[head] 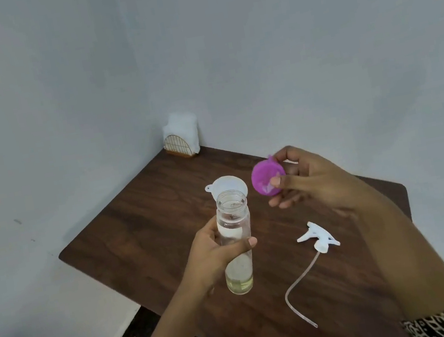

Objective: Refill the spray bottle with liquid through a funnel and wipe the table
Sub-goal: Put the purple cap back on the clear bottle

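Left hand (214,255) grips clear cylindrical bottle (232,213), while right hand (315,182) pinches round purple lid (265,177).

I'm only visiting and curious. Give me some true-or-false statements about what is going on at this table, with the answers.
1. The left hand grips a clear bottle whose mouth is uncovered. True.
2. That bottle is full to the brim. False: only a little yellowish liquid shows at its bottom.
3. The right hand pinches a purple cap. True.
4. The spray head is screwed onto the bottle. False: it lies on the table with its tube trailing.
5. A napkin holder stands at the table's far corner. True.
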